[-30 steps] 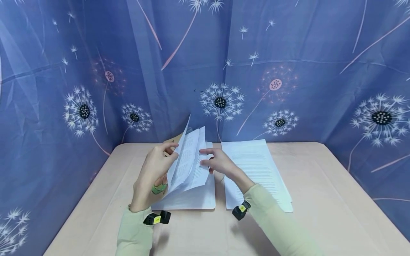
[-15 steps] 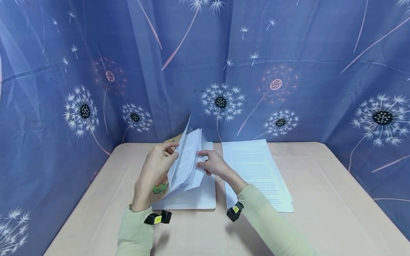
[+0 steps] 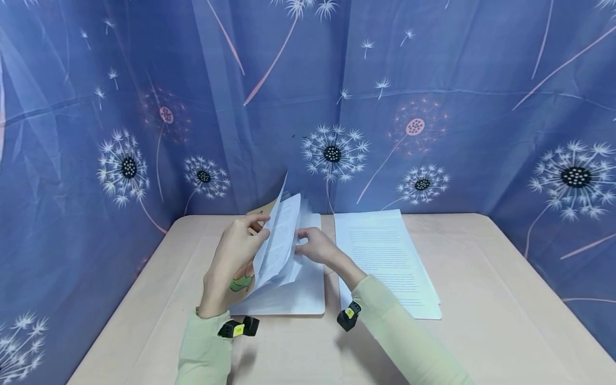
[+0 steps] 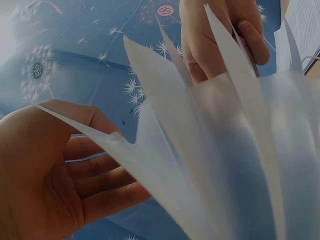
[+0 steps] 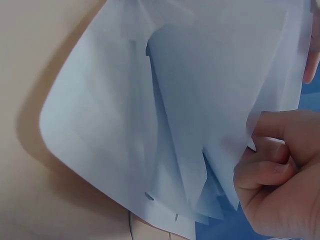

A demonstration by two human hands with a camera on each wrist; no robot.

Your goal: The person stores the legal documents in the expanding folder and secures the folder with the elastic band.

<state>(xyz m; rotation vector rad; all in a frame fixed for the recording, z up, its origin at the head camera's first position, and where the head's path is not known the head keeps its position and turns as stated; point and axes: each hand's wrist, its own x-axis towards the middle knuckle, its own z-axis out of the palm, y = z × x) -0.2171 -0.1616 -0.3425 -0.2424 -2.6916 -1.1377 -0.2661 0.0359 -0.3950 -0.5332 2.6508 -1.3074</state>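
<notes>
A folder or booklet [image 3: 308, 302] lies on the table with several sheets [image 3: 281, 230] raised and fanned; its left side has a tan cover with a green and orange picture [image 3: 240, 282]. My left hand [image 3: 238, 246] pinches the left raised sheets between thumb and fingers; in the left wrist view the left hand [image 4: 65, 175] has its other fingers behind a sheet [image 4: 125, 155]. My right hand [image 3: 317, 247] pinches the edge of sheets on the right; the right wrist view shows the right hand [image 5: 282, 175] with thumb and forefinger on a translucent sheet [image 5: 215, 90].
Right of the folder lies a stack of printed paper [image 3: 380, 251], partly under my right forearm. Both lie on a pale tablecloth [image 3: 491, 299]. A blue curtain with dandelions [image 3: 375, 69] hangs behind and at both sides.
My right hand has moved a little left, and the right-hand sheets have come closer to the left ones. My left hand stays in place, still holding its sheets.
</notes>
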